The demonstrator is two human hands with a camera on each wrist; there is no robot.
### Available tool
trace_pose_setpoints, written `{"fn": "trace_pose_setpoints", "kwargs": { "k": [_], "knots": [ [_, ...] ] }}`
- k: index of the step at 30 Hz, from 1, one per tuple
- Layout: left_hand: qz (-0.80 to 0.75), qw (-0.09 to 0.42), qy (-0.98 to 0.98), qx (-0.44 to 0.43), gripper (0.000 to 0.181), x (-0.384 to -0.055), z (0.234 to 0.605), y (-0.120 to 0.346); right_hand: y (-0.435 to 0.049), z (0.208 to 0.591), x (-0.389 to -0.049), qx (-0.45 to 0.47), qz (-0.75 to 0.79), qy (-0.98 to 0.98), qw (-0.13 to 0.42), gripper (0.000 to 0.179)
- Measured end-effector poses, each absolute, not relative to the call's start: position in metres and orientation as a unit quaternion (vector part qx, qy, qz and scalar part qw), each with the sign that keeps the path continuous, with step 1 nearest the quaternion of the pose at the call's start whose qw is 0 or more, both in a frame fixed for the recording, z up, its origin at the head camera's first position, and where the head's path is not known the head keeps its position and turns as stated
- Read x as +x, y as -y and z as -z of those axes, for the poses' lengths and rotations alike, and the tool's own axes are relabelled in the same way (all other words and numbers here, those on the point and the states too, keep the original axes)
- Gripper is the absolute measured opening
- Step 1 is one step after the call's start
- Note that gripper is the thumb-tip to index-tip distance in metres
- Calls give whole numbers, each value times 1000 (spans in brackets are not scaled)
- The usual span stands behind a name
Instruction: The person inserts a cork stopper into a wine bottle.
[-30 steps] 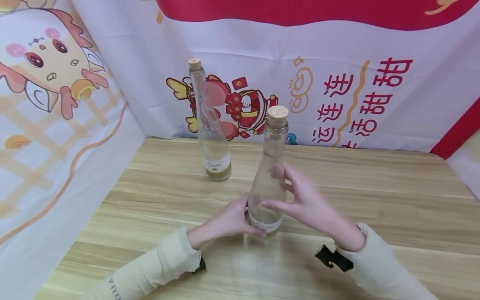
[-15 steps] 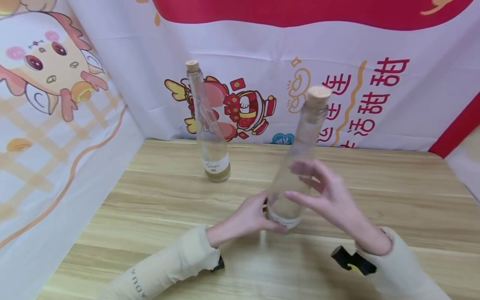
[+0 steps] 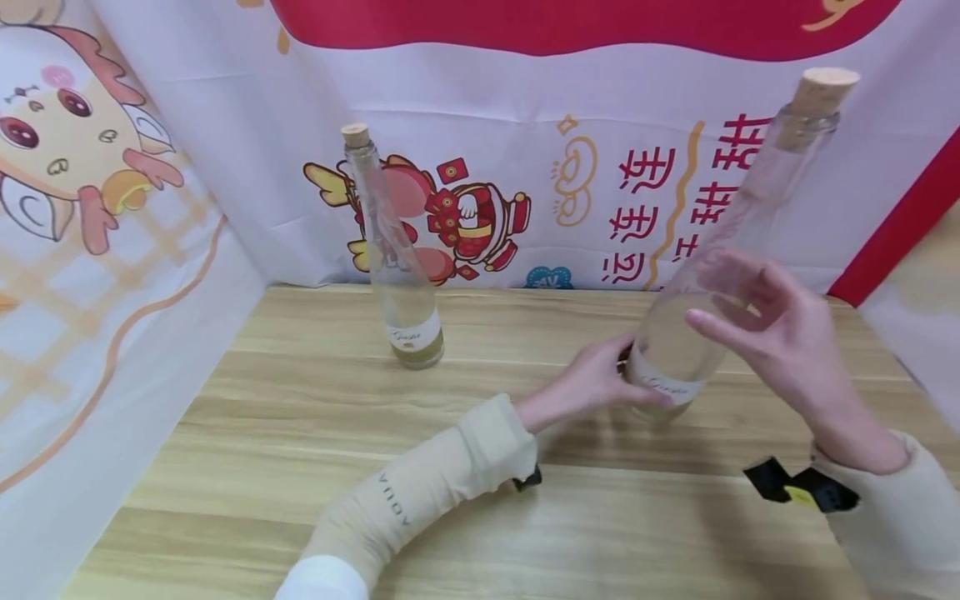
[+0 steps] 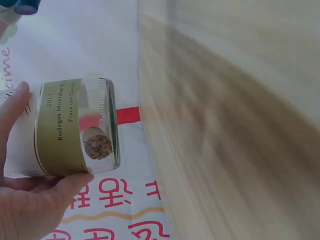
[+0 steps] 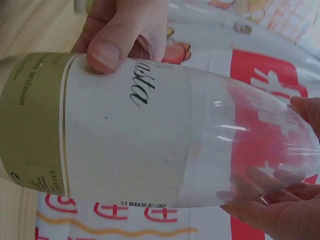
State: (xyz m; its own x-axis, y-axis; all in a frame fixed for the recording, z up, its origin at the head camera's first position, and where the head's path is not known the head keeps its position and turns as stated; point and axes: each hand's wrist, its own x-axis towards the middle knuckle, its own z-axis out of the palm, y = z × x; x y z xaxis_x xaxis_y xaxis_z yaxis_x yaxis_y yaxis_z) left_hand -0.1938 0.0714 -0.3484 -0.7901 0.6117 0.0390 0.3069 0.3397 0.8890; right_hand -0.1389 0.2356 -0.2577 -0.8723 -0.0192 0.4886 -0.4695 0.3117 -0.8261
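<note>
A clear corked glass bottle is held in both hands, its neck leaning right and its cork at the top. Low down, my left hand grips it around the white and olive label. Higher up, my right hand holds the body, thumb on the near side and fingers curled behind the glass. In the left wrist view, a gap shows between the bottle's base and the wooden table. A second corked bottle with a similar label stands upright at the left.
The wooden tabletop meets a printed cloth backdrop with red characters and cartoon figures. Another cloth wall runs along the left side. Black straps sit at the cuffs.
Both hands have carried the bottle to the right and slightly away, and it has tipped from nearly upright to leaning right. The head view has shifted a little; the other bottle stays standing.
</note>
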Motion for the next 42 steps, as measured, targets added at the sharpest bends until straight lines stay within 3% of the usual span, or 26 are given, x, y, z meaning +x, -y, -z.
{"fn": "trace_pose_setpoints", "kwargs": {
  "k": [10,25,28,36,42],
  "knots": [
    [-519,132,-794,287,74,-226,347,-125,-274,251,-164,36,-499,839,215,52],
    [-461,39,-862,206,55,-238,362,-174,-305,277,-205,-86,-535,825,164,61],
    [-451,44,-870,196,53,-238,366,-176,-306,285,-211,-102,-537,823,154,63],
    [-482,130,-839,216,62,-239,376,-171,-312,300,-214,-117,-499,845,153,64],
    [-416,119,-872,227,62,-242,375,-158,-313,298,-214,-138,-464,862,147,76]
  ]
}}
